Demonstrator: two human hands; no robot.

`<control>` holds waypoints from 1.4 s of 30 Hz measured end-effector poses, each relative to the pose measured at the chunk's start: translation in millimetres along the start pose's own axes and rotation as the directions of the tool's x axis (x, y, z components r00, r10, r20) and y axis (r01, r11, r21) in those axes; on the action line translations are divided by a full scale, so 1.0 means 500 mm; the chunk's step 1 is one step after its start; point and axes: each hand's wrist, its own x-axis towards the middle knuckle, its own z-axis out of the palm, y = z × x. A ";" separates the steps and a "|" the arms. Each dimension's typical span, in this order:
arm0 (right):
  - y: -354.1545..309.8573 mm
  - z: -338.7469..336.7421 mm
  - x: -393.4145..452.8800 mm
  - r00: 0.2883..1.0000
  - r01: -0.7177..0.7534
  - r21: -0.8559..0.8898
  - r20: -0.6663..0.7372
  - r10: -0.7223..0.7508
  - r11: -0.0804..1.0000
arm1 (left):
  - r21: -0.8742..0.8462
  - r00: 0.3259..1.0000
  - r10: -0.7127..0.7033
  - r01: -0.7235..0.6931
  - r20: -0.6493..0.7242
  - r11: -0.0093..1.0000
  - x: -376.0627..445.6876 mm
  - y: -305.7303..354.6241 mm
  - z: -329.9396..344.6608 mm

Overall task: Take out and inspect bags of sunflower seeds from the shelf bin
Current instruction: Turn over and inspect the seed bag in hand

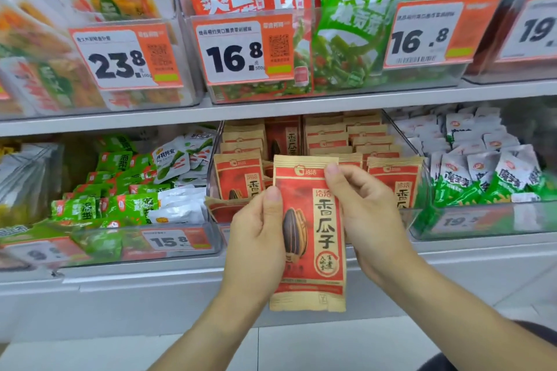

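The shelf [271,113] carries rows of clear bins, and the middle bin [417,190] on the lower level is packed with red-and-tan bags of sunflower seeds [394,187], standing upright in rows. To its left sits a bin of green snack packets [126,199]; to its right, a bin of white-and-green packets [488,172]. Price tags [238,51] hang on the bins above.

One bag [310,229] is already out of the bin, held upright in front of it, printed face toward the camera. The left hand [256,241] grips its left edge, thumb on the front and fingers behind. The right hand [367,214] pinches the upper right edge, thumb near the top seal.

The step in hand looks like the inspection itself. To do it well, keep the bag flat and steady between both hands, with the thumbs off the print so the label reads clearly. Check the top and bottom seals for tears, then probably turn the bag over to see the back, where a date is likely printed. A light grip on the edges should avoid crushing the seeds or creasing the paper.
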 end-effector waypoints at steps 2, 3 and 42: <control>-0.001 -0.002 0.004 0.998 -0.014 -0.071 0.063 0.019 0.997 | -0.013 0.999 -0.044 0.044 -0.020 0.999 0.007 -0.001 -0.006; -0.005 -0.004 0.006 0.995 -0.016 -0.125 0.100 0.028 0.992 | -0.021 0.998 -0.058 0.057 -0.038 0.998 0.010 -0.001 -0.009; -0.038 -0.065 0.014 0.936 0.294 -0.453 0.316 -0.156 0.842 | -0.015 0.992 0.115 -0.116 -0.049 0.993 -0.008 0.042 -0.021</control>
